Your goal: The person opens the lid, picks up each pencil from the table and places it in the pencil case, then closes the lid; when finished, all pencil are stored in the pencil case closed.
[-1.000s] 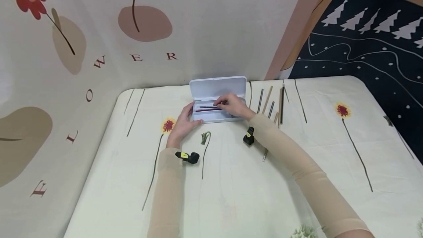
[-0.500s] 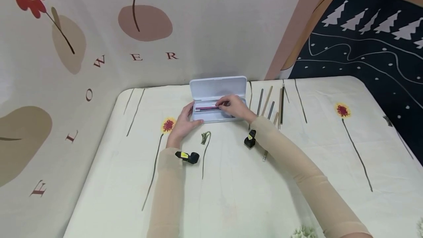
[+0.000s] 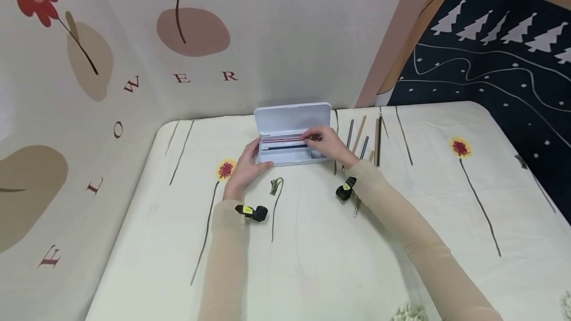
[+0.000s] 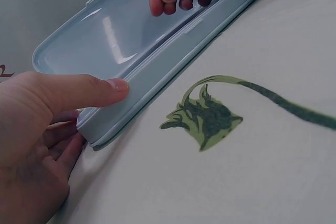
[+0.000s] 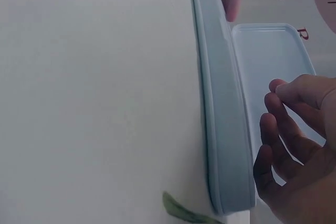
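A pale blue pencil case [image 3: 292,119] stands at the far side of the table, its lid raised against the wall. My left hand [image 3: 247,168] grips its left end, thumb on the front wall [image 4: 139,87] and fingers round the side. A red pencil [image 3: 281,139] lies lengthwise toward the back of the case, and a dark pencil [image 3: 283,148] lies in front of it. My right hand [image 3: 327,141] is over the right half, fingertips at the red pencil. In the right wrist view its thumb touches the forefinger, the other fingers curving loosely. I cannot tell whether it holds the pencil.
Several dark and tan pencils lie right of the case, among them a tan pencil [image 3: 359,133] and a dark pencil [image 3: 365,147]; the right sleeve [image 3: 392,202] covers part of them. Flowers and a green stem [image 4: 273,98] are printed on the white tablecloth [image 3: 294,261].
My right hand has shifted a little to the right along the case. The red pencil now shows farther back, with more of the dark pencil visible. The left hand keeps its grip.
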Demonstrator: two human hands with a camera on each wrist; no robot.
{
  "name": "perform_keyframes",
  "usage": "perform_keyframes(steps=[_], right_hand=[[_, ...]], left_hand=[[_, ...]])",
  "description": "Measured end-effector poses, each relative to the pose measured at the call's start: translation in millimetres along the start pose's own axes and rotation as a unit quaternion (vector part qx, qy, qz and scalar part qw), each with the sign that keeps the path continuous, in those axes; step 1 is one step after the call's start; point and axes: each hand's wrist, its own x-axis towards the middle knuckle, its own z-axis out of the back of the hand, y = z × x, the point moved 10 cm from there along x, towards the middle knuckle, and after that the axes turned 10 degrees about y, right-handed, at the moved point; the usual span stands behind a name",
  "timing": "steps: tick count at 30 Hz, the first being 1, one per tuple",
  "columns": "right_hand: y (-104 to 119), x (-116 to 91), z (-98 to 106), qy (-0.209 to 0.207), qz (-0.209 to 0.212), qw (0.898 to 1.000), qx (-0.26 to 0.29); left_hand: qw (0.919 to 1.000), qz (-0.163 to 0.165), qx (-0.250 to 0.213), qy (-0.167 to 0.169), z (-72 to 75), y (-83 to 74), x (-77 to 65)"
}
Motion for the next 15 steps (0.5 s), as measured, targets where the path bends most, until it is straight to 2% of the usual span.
perform_keyframes(steps=[15], right_hand=[[-10.4,-31.0,24.3,-0.028,-0.026,0.999,0.016]], left_hand=[[1.0000,-0.002,-0.005,0.000,0.2,1.8,0.5]])
